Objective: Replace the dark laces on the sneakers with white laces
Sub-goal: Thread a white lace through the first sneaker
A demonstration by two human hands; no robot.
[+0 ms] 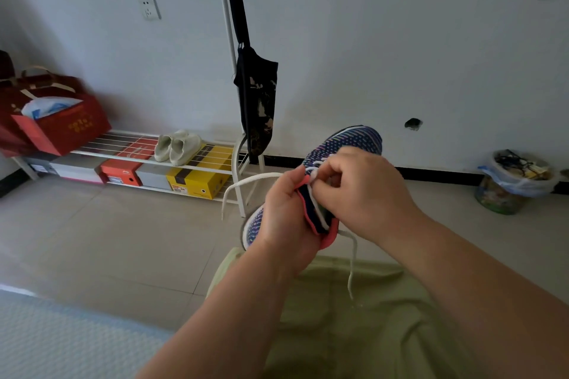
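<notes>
Against pale floor tiles, the left hand grips the light, soft-knit sneaker mid-scene while the right hand apparently pinches the limp white lace, best held near its tip.

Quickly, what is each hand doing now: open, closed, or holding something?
Left hand: grips the sneaker.
Right hand: pinches the white lace at the eyelets.
</notes>
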